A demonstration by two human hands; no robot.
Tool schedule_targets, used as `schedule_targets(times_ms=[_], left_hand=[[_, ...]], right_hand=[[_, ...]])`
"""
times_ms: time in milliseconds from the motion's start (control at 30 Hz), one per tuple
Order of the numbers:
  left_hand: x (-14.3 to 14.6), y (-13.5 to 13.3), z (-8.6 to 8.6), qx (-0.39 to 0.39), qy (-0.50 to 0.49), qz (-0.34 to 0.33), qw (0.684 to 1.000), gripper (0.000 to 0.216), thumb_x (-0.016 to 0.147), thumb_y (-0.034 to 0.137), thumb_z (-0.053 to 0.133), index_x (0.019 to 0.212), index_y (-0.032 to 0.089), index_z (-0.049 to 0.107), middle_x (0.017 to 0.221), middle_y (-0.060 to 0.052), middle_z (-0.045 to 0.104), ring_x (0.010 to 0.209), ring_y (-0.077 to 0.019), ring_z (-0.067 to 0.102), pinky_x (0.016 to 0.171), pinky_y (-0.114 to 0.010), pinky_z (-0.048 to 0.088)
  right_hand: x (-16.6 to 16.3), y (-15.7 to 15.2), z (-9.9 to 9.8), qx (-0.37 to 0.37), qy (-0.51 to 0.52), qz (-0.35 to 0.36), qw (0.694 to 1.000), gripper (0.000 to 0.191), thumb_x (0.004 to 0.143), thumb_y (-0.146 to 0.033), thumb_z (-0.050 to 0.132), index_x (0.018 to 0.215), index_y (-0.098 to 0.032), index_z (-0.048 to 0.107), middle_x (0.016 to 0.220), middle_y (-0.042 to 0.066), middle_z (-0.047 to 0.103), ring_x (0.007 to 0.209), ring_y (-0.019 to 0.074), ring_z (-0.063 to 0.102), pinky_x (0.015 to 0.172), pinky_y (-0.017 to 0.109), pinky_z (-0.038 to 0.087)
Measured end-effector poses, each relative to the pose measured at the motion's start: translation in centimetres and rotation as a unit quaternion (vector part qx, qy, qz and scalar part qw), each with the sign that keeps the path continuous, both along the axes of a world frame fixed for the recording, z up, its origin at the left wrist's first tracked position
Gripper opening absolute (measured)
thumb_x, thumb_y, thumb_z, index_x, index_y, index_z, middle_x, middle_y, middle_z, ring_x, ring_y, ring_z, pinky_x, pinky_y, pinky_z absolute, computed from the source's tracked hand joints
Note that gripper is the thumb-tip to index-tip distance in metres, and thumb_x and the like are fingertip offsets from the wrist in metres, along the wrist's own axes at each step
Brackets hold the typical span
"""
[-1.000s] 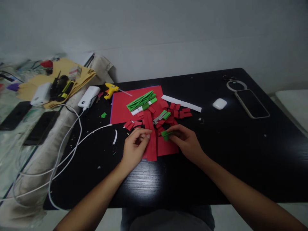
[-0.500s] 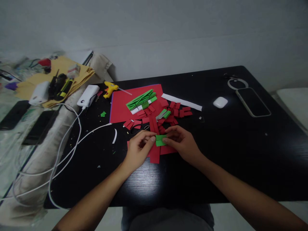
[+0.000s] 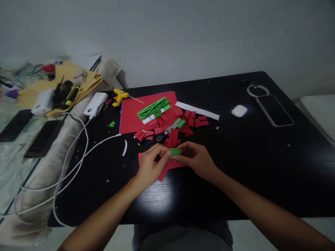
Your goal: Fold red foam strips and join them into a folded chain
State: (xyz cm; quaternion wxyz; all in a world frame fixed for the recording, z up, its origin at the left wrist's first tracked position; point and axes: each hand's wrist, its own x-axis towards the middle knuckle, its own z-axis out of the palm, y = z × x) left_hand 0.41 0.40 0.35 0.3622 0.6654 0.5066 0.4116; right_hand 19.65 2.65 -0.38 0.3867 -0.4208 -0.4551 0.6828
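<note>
My left hand pinches the left end of a small folded green paper piece between thumb and fingers. On its other end, my right hand grips it the same way. A red paper strip shows below the green piece, slanting down to the left; how the two join is hidden by my fingers. Under my hands lies a red sheet. Just beyond them are black-handled scissors, blades pointing up right at another small green piece, among several small red paper pieces.
A larger red sheet carries a pleated green paper stack. Behind it sit a yellow glue gun and a white power bank with a cable. A white paper strip, a white earbud case and a phone lie rightward.
The red strip, upright behind the green piece before, now slants lower left and no longer covers the scissors. The green piece has tilted and looks narrower; both hands keep hold of it.
</note>
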Motion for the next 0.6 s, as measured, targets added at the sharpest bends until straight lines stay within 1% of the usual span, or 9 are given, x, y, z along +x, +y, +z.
schedule_targets(times_ms=[100, 167, 233, 267, 333, 400, 500, 600], left_hand=[[-0.01, -0.04, -0.05, 0.007, 0.001, 0.001, 1.000, 0.016, 0.097, 0.029, 0.064, 0.087, 0.019, 0.071, 0.082, -0.003, 0.068, 0.074, -0.0151, 0.062, 0.066, -0.026, 0.048], [0.00, -0.04, -0.03, 0.013, -0.005, 0.010, 1.000, 0.013, 0.096, 0.029, 0.066, 0.089, 0.019, 0.071, 0.083, -0.003, 0.068, 0.073, -0.0147, 0.061, 0.066, -0.026, 0.048], [0.05, -0.03, 0.05, 0.020, -0.017, 0.025, 0.999, 0.011, 0.095, 0.027, 0.068, 0.089, 0.018, 0.071, 0.083, -0.003, 0.068, 0.072, -0.0136, 0.060, 0.065, -0.025, 0.048], [0.09, -0.02, 0.11, 0.021, -0.025, 0.031, 0.999, 0.010, 0.094, 0.025, 0.068, 0.088, 0.018, 0.071, 0.083, -0.003, 0.068, 0.071, -0.0130, 0.060, 0.065, -0.024, 0.048], [0.17, -0.03, 0.24, 0.017, -0.043, 0.035, 0.998, 0.009, 0.093, 0.024, 0.069, 0.087, 0.017, 0.070, 0.082, -0.002, 0.068, 0.069, -0.0119, 0.060, 0.064, -0.023, 0.049], [0.27, -0.07, 0.32, 0.004, -0.057, 0.032, 0.998, 0.009, 0.092, 0.024, 0.069, 0.086, 0.017, 0.069, 0.079, -0.001, 0.068, 0.066, -0.0112, 0.060, 0.062, -0.022, 0.050], [0.40, -0.13, 0.30, -0.014, -0.079, 0.032, 0.996, 0.011, 0.092, 0.026, 0.070, 0.085, 0.018, 0.067, 0.073, 0.000, 0.068, 0.062, -0.0108, 0.060, 0.058, -0.021, 0.050], [0.50, -0.16, 0.16, -0.031, -0.107, 0.044, 0.993, 0.014, 0.090, 0.029, 0.072, 0.084, 0.018, 0.067, 0.071, 0.000, 0.067, 0.060, -0.0106, 0.059, 0.056, -0.021, 0.048]], right_hand=[[-0.05, 0.01, -0.20, 0.006, -0.005, -0.006, 1.000, 0.032, 0.065, -0.037, 0.095, 0.085, -0.023, 0.074, 0.078, -0.001, 0.076, 0.070, 0.0165, 0.072, 0.071, 0.030, 0.060], [-0.05, 0.10, -0.23, 0.022, 0.002, -0.014, 1.000, 0.033, 0.064, -0.037, 0.095, 0.084, -0.023, 0.074, 0.082, -0.001, 0.076, 0.075, 0.0167, 0.071, 0.073, 0.029, 0.059], [0.02, 0.20, -0.14, 0.035, 0.011, -0.016, 0.999, 0.032, 0.066, -0.041, 0.094, 0.085, -0.023, 0.075, 0.086, 0.000, 0.076, 0.081, 0.0175, 0.072, 0.077, 0.029, 0.058], [0.08, 0.24, -0.05, 0.035, 0.016, -0.011, 0.999, 0.031, 0.070, -0.044, 0.091, 0.086, -0.023, 0.076, 0.088, 0.000, 0.076, 0.084, 0.0180, 0.072, 0.079, 0.029, 0.058], [0.23, 0.28, 0.18, 0.019, 0.021, 0.013, 1.000, 0.030, 0.085, -0.052, 0.078, 0.091, -0.022, 0.078, 0.091, 0.002, 0.077, 0.087, 0.0190, 0.073, 0.084, 0.032, 0.058], [0.37, 0.27, 0.38, 0.014, 0.014, 0.021, 1.000, 0.032, 0.090, -0.053, 0.071, 0.094, -0.022, 0.080, 0.093, 0.004, 0.079, 0.092, 0.0210, 0.074, 0.089, 0.035, 0.058], [0.45, 0.16, 0.48, 0.044, -0.017, -0.007, 0.999, 0.023, 0.088, -0.045, 0.076, 0.094, -0.025, 0.082, 0.095, 0.003, 0.081, 0.097, 0.0225, 0.075, 0.093, 0.037, 0.058], [0.37, 0.02, 0.37, 0.076, -0.022, -0.046, 0.996, 0.016, 0.081, -0.036, 0.083, 0.095, -0.028, 0.082, 0.096, 0.002, 0.082, 0.095, 0.0221, 0.076, 0.091, 0.037, 0.061]])
